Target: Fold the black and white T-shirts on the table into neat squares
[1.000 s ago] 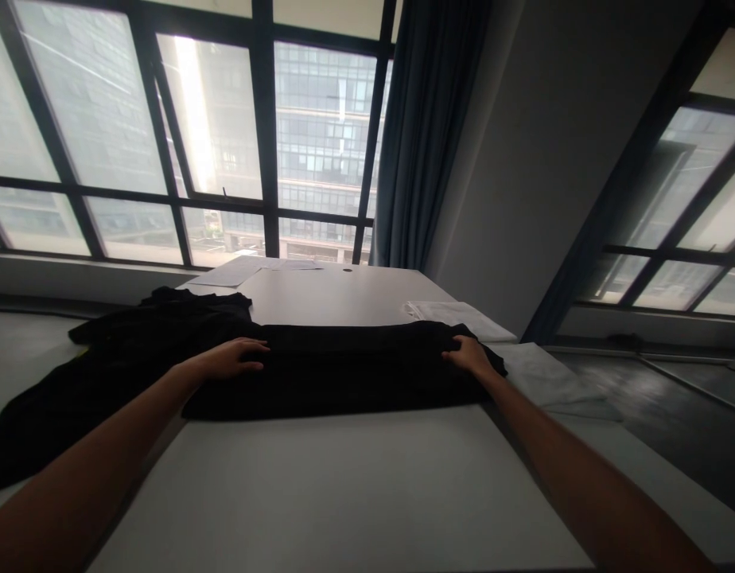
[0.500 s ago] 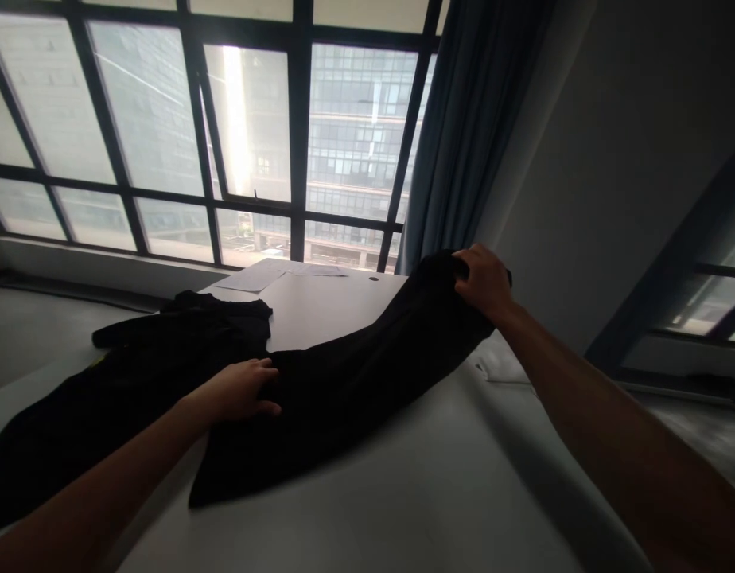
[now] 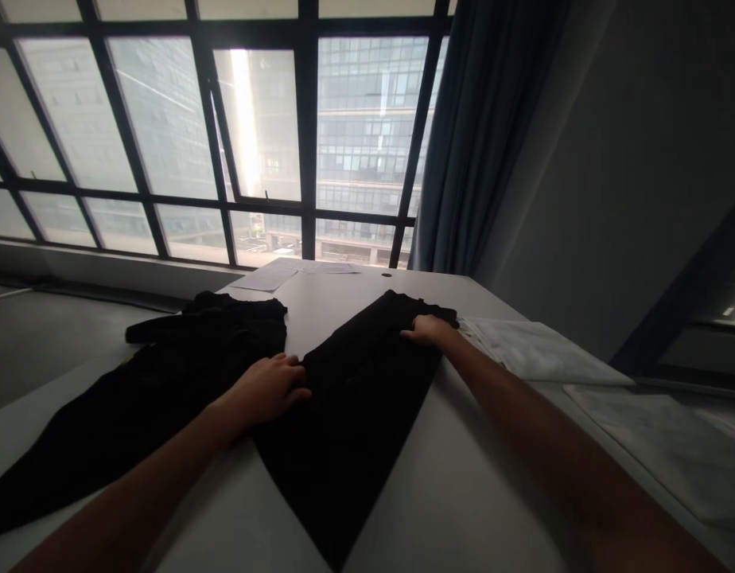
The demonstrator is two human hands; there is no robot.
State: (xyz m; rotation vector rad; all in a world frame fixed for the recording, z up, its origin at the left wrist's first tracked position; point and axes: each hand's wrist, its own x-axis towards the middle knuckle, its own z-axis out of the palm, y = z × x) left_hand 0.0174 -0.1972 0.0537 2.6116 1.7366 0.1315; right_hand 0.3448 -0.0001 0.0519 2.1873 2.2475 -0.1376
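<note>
A pair of black trousers [image 3: 359,406] lies folded on the white table, its waistband-like edge at the far end and a pointed corner toward me. My left hand [image 3: 269,390] rests on the left edge of the cloth, fingers laid over it and thumb apart. At the far right corner, by the waistband, my right hand [image 3: 430,329] is closed on the fabric; some of its fingertips are hidden. To the left, a second black garment [image 3: 182,390] is spread out, with a small yellow mark, partly behind my left forearm.
The white table [image 3: 332,314] reaches toward the window. Paper sheets [image 3: 266,278] lie at its far left end. Plastic-wrapped white packages [image 3: 534,350] sit at the right edge, beside my right forearm. A blue curtain [image 3: 463,159] hangs behind.
My right hand has come down and left, laying the raised end of the trousers onto the table. My left hand stays on their left edge. The view has shifted slightly.
</note>
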